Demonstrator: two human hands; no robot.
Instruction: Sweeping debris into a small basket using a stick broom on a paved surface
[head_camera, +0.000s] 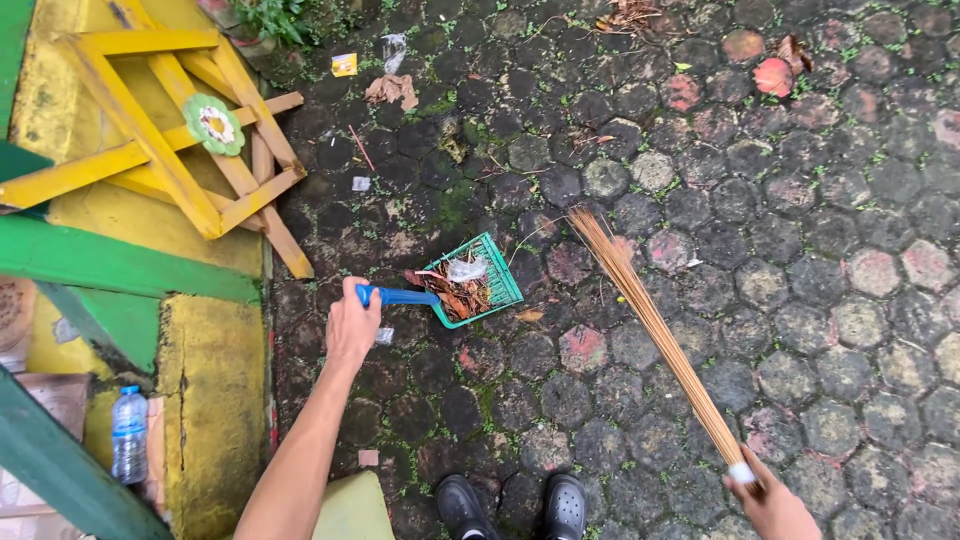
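My left hand (352, 325) grips the blue handle of a green dustpan (478, 280) resting on the hexagonal paving stones. The pan holds dry leaves and a scrap of clear plastic. My right hand (770, 505), at the bottom right, is closed round the end of a long stick broom (655, 325). The broom's bristle tips lie on the ground just right of the dustpan. A small brown leaf (530, 316) lies beside the pan's open edge. My black shoes (515, 505) show at the bottom.
A yellow wooden frame (175, 150) with a green flower ornament lies on a yellow and green kerb at left. A plastic water bottle (129, 435) stands at bottom left. Litter scraps (392, 88) and red leaves (772, 75) lie at the top.
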